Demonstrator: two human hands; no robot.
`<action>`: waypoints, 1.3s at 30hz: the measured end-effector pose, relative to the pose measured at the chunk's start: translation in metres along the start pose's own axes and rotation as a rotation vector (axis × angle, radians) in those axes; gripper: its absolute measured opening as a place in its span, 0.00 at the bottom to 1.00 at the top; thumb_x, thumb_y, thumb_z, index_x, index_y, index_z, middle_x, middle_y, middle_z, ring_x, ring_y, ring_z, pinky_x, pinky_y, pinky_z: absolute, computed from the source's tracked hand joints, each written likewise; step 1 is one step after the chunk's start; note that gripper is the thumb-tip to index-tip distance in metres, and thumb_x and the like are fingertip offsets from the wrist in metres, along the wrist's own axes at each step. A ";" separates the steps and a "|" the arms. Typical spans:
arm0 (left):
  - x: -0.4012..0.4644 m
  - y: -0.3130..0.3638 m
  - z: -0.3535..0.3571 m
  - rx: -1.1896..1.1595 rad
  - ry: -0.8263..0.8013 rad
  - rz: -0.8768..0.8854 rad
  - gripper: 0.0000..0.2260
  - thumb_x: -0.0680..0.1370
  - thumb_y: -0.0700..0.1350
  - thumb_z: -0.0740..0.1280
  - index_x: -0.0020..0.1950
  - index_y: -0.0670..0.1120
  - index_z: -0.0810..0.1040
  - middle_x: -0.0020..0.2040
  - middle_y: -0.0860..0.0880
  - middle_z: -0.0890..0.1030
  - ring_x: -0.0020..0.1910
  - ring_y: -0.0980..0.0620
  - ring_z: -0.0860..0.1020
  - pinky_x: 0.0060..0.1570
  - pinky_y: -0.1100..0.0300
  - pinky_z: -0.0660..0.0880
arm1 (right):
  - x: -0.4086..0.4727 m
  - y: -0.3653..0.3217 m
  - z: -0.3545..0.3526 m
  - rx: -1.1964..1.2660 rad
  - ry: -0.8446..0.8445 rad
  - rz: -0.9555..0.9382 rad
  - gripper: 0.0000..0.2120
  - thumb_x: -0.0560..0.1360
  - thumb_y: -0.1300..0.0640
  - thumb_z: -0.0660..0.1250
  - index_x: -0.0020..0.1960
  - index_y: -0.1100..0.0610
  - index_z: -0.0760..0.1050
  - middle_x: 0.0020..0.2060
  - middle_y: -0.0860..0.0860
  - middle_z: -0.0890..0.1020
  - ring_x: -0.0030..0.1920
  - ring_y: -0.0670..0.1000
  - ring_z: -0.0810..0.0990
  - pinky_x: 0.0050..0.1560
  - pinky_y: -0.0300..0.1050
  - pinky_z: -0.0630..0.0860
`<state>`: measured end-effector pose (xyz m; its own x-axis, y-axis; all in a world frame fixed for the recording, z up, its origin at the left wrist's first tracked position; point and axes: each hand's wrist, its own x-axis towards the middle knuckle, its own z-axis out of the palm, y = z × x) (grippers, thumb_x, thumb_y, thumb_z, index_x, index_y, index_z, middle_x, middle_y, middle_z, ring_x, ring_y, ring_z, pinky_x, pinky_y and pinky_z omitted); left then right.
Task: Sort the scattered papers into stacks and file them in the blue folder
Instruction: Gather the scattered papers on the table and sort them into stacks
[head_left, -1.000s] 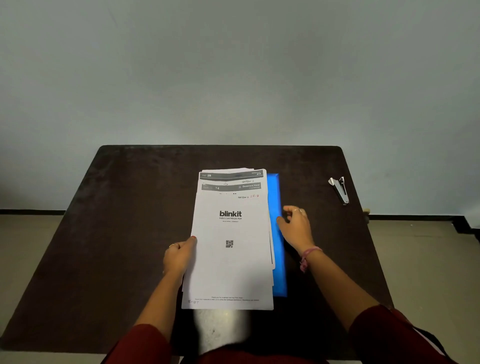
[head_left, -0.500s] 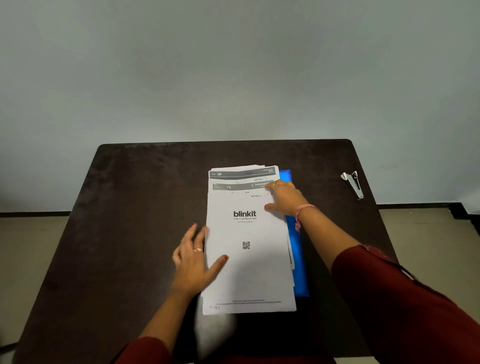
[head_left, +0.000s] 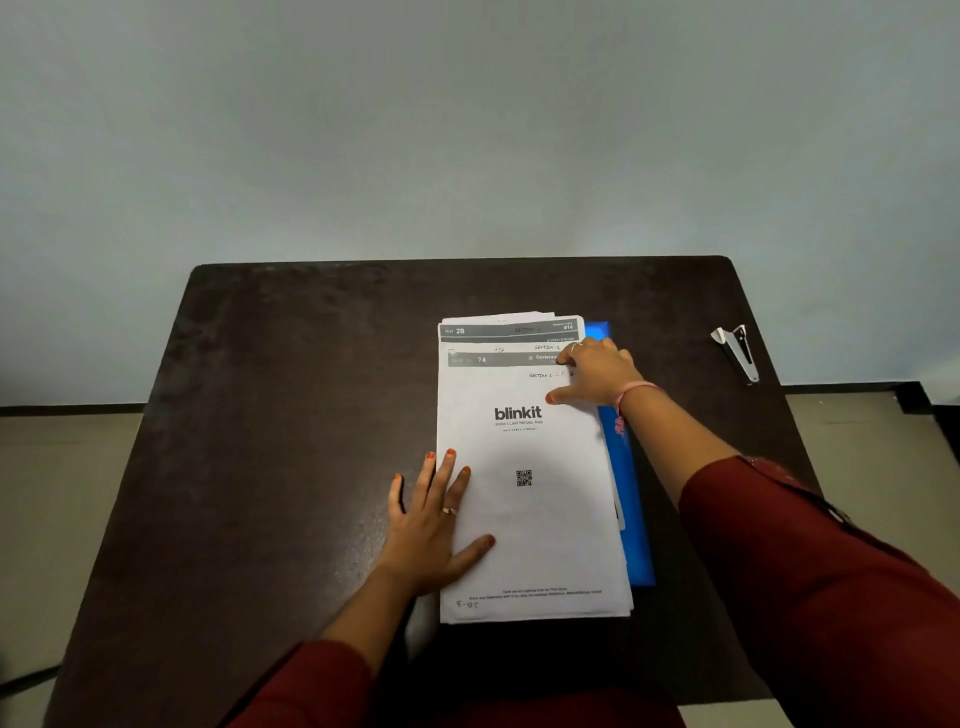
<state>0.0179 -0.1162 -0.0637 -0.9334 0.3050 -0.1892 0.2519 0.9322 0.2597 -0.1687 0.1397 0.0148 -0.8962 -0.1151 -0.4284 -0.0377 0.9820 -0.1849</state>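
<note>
Paper stack (head_left: 524, 499) lying on blue folder (head_left: 631, 499), mid-table. Left hand (head_left: 434, 525) flat, fingers spread, pressing near edge; right hand (head_left: 597, 371) curled on top corner, grip unclear. Uneven push likely fans sheets askew.

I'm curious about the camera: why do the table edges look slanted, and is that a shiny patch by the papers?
Head view: the wide lens splays the table; a pale sheen sits beside the left hand; the blue folder glows brightly.
</note>
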 end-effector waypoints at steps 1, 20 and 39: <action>0.000 0.000 0.001 -0.002 0.002 -0.001 0.37 0.73 0.71 0.53 0.75 0.50 0.61 0.78 0.49 0.55 0.76 0.46 0.53 0.67 0.39 0.47 | 0.001 0.000 0.001 0.010 0.007 0.008 0.32 0.66 0.38 0.73 0.65 0.49 0.72 0.60 0.51 0.74 0.63 0.54 0.68 0.62 0.52 0.65; 0.000 -0.004 0.007 -0.038 0.059 0.018 0.38 0.71 0.69 0.58 0.75 0.48 0.63 0.77 0.46 0.60 0.75 0.46 0.59 0.68 0.41 0.51 | 0.003 0.001 0.004 0.340 -0.020 0.052 0.21 0.65 0.48 0.78 0.49 0.55 0.71 0.49 0.48 0.79 0.48 0.50 0.77 0.48 0.42 0.73; 0.004 -0.004 0.012 0.030 0.007 -0.013 0.40 0.71 0.72 0.54 0.75 0.50 0.59 0.77 0.47 0.57 0.75 0.43 0.56 0.67 0.37 0.55 | -0.020 -0.007 -0.004 0.511 -0.098 0.036 0.23 0.68 0.52 0.77 0.61 0.53 0.77 0.58 0.48 0.80 0.56 0.50 0.78 0.57 0.42 0.74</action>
<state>0.0166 -0.1168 -0.0770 -0.9383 0.2916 -0.1859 0.2472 0.9415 0.2290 -0.1524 0.1360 0.0279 -0.8465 -0.1198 -0.5187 0.2351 0.7900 -0.5662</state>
